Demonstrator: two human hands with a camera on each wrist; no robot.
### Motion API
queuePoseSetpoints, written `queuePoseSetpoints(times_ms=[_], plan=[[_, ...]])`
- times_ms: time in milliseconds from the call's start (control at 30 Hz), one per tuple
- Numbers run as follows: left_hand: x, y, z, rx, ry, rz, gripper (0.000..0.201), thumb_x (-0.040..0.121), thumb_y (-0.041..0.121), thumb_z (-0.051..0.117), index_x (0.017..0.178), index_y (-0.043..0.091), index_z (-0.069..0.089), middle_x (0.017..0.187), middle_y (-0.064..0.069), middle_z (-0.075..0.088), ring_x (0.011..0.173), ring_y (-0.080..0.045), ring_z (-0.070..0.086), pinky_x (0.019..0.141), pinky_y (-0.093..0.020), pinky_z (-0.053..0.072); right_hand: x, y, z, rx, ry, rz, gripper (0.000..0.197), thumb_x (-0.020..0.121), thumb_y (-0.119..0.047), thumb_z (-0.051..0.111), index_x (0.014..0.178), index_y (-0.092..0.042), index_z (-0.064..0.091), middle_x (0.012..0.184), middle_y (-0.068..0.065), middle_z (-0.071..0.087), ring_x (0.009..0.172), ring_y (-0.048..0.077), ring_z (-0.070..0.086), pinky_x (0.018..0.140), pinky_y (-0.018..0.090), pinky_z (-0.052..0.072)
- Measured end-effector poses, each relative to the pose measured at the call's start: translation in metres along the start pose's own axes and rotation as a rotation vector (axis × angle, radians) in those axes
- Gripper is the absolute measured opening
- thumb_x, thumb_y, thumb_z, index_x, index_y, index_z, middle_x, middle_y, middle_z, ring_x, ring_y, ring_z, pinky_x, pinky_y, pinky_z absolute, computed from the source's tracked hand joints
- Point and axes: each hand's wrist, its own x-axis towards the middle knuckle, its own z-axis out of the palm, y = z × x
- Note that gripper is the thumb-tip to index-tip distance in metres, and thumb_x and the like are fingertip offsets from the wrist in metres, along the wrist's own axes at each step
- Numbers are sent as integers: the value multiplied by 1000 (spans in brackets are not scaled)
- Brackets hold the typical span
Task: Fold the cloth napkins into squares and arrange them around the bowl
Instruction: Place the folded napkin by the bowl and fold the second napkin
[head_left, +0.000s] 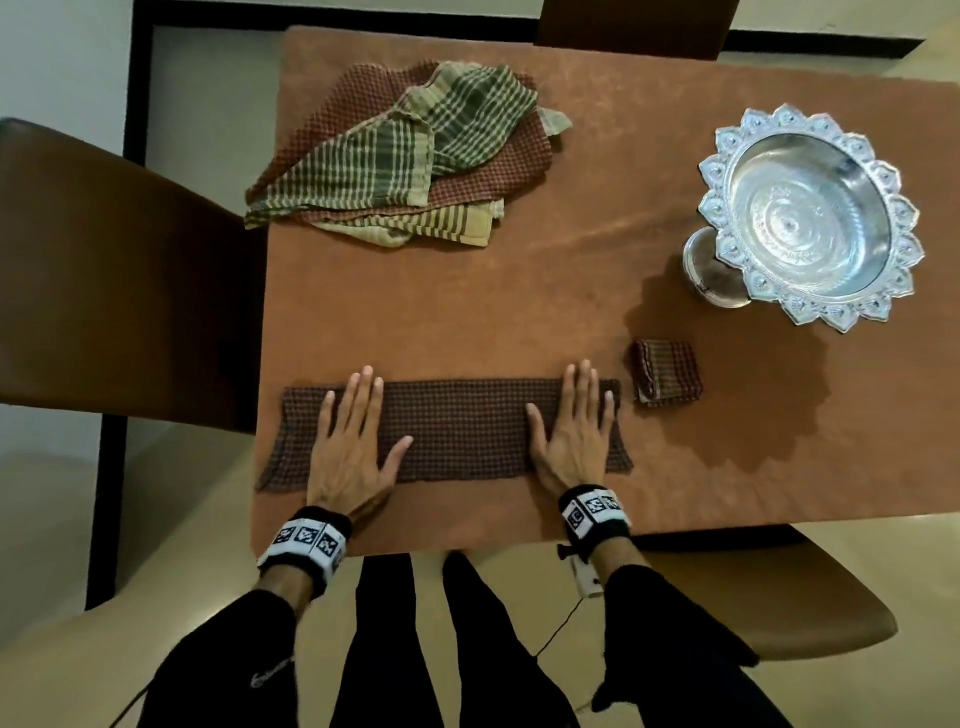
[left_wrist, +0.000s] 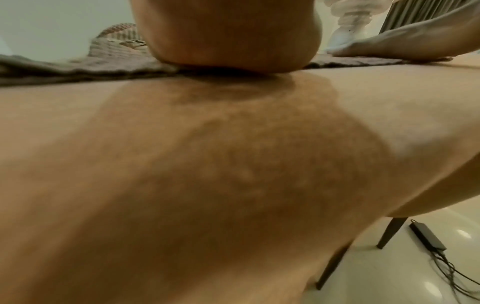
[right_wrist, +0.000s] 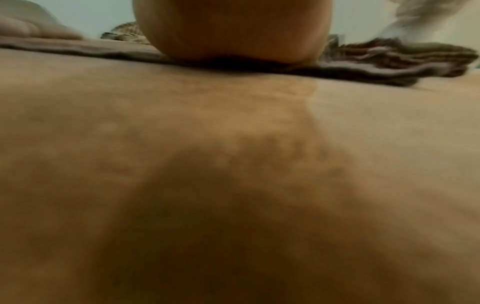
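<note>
A dark brown checked napkin (head_left: 457, 431), folded into a long strip, lies flat near the table's front edge. My left hand (head_left: 353, 436) presses flat on its left part and my right hand (head_left: 576, 426) on its right part, fingers straight. Just right of the strip sits a small folded square napkin (head_left: 666, 379). The ornate silver pedestal bowl (head_left: 810, 218) stands at the right. Both wrist views are filled by the heel of the palm (left_wrist: 228, 35) (right_wrist: 233, 28) resting on the strip (left_wrist: 78, 67) (right_wrist: 78, 49); the square napkin (right_wrist: 405, 59) shows at the right.
A heap of unfolded napkins (head_left: 410, 156), green plaid over red check and striped ones, lies at the back left of the brown table (head_left: 519, 291). Brown chairs (head_left: 104, 291) stand at the left, far side and near right. A cable and adapter (left_wrist: 428, 238) lie on the floor.
</note>
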Motion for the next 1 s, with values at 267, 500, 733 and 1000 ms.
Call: queuePoseSetpoints(times_ms=[267, 500, 733, 1000], plan=[[-11, -36, -9, -41, 33, -92, 88, 100, 60, 36, 163, 3, 13, 173, -14, 7, 160, -27, 8, 129, -50, 16, 3, 23, -8, -15, -35, 52, 82, 105, -65, 17, 169, -14, 8, 177, 4, 1, 163, 19, 0, 131, 51, 1], [-10, -39, -12, -27, 60, -109, 84, 101, 55, 35, 163, 1, 15, 172, -16, 9, 160, -27, 8, 128, -50, 18, 5, 29, -9, -19, -8, 108, 83, 105, -62, 23, 168, -11, 9, 177, 8, 1, 164, 21, -2, 132, 50, 2], [-12, -44, -19, -72, 62, -100, 77, 103, 50, 37, 162, 3, 20, 172, -14, 14, 160, -25, 11, 129, -49, 15, 5, 22, -18, 33, 32, 97, 82, 105, -58, 32, 167, -8, 14, 176, 13, 9, 163, 25, 5, 132, 48, 1], [10, -86, -54, -168, 84, -129, 44, 89, 27, 48, 121, 2, 65, 120, -17, 64, 109, -37, 59, 94, -51, 48, 16, -79, -43, 336, 47, -117, 24, 91, -17, 61, 112, -10, 72, 107, 11, 75, 97, 31, 69, 83, 41, 58]])
